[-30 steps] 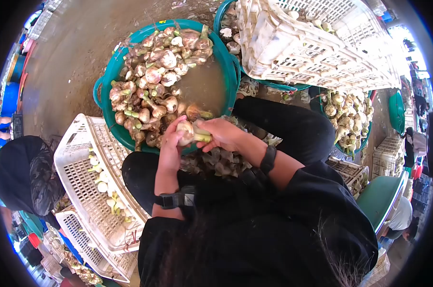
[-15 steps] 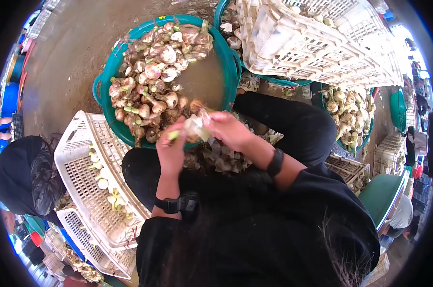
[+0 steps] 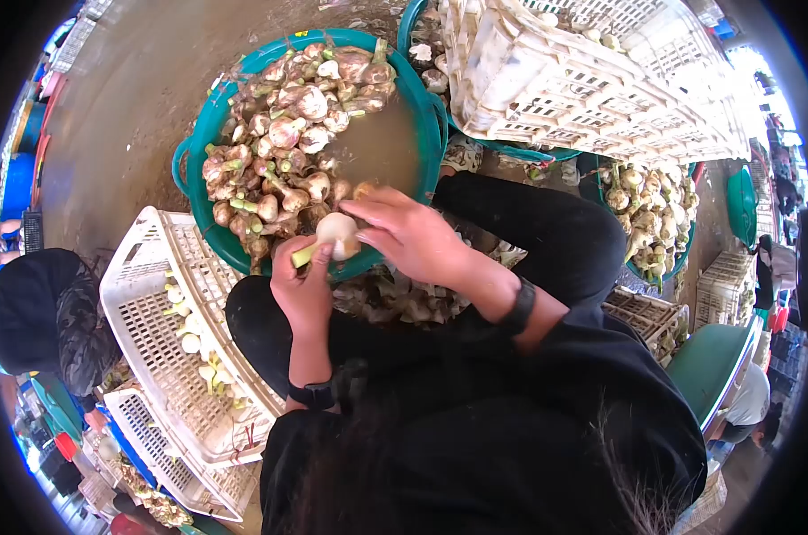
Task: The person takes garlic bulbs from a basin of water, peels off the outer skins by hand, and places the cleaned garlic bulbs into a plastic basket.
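My left hand is closed around the green stem end of a pale, peeled garlic bulb. The bulb is over the near rim of a teal tub. Beside the bulb is my right hand, its fingers stretched out and apart at the bulb's right side, the tips at or against it. Unpeeled garlic bulbs with brownish skins and cut stems are heaped in the tub, partly in murky water. Loose garlic skins lie below my hands, between my legs.
At the left, a white plastic crate holds several peeled bulbs. Another white crate stands on tubs at the upper right. A basket of garlic is farther right. A person in dark clothing sits close at the left.
The loose whitish skin is gone from around the bulb, which now shows smooth and pale. My right hand's fingers have straightened, and my left hand has shifted slightly left and down.
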Demonstrator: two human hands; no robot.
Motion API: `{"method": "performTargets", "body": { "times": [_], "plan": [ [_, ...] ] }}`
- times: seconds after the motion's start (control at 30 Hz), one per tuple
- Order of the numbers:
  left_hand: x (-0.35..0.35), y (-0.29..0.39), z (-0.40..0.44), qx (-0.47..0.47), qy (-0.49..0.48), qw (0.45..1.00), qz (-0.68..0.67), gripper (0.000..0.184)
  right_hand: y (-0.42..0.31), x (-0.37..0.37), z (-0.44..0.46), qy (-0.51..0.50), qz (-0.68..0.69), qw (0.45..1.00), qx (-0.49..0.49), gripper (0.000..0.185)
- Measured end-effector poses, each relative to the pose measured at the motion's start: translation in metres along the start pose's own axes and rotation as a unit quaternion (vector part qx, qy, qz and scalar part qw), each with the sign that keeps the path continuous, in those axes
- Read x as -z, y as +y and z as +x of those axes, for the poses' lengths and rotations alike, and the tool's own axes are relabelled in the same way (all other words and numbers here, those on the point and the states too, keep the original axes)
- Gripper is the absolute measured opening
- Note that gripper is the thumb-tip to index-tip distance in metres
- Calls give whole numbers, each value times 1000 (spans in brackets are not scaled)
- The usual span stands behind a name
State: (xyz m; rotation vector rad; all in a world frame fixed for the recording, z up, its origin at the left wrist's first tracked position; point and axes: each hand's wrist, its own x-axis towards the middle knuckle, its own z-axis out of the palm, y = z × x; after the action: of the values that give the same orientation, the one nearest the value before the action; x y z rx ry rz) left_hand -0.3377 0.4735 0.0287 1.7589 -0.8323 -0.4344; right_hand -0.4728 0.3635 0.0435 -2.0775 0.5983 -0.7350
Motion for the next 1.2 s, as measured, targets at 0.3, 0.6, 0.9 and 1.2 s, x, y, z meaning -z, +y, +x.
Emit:
{"method": "performTargets", "body": {
  "times": [0.3, 0.6, 0.9, 1.2],
  "plan": [
    [1, 3, 2, 187, 43, 977, -97, 15, 20, -14, -21, -150, -139, 972, 111, 5],
    [4, 1, 6, 9, -8, 1000, 21, 18, 5, -11, 8, -11, 28, 999, 41, 16],
    [12, -10, 12, 392, 101, 880, -247, 21, 21, -7, -38, -210, -112, 970, 53, 15],
    [119, -35, -31, 300, 298, 590, -687, 39, 59, -20, 25, -186, -275, 910, -249, 46]
  ]
}}
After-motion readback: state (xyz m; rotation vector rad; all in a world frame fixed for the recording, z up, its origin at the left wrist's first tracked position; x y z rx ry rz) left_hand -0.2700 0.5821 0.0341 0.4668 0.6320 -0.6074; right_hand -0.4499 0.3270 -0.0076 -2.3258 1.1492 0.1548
